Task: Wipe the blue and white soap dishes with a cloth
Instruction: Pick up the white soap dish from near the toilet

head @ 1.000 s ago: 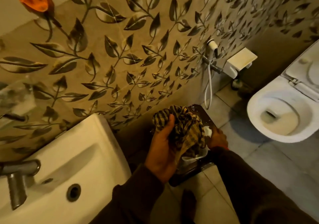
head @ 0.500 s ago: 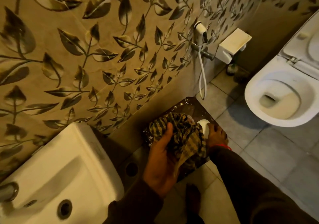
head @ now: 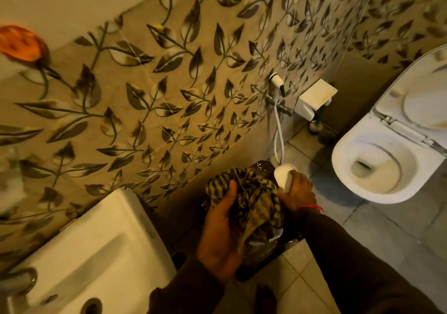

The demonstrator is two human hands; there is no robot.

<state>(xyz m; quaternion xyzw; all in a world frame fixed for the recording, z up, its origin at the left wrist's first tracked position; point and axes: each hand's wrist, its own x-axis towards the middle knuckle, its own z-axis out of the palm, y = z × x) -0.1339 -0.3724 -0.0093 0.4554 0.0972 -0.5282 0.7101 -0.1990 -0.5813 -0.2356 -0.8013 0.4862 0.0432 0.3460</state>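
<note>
My left hand point(head: 221, 238) grips a bunched dark-and-tan checked cloth point(head: 251, 201) from the left, thumb on top. My right hand point(head: 296, 192) holds a white oval soap dish point(head: 284, 175) tilted on its edge, right beside the cloth. Under the cloth a second whitish piece point(head: 271, 237) shows at the lower edge; I cannot tell what it is. Both hands are above a dark wet surface point(head: 263, 253) next to the washbasin. No blue dish is visible.
A white washbasin point(head: 96, 253) with a metal tap point(head: 19, 279) is at the lower left. The leaf-patterned tiled wall point(head: 169, 83) carries a hand sprayer point(head: 277, 81) with hose and a white box point(head: 314, 98). An open toilet point(head: 382, 163) stands at right. An orange dish point(head: 20, 42) hangs upper left.
My right hand has lifted the white dish out from the cloth and turned it on edge, further right. The view has tilted up, so the orange dish shows again.
</note>
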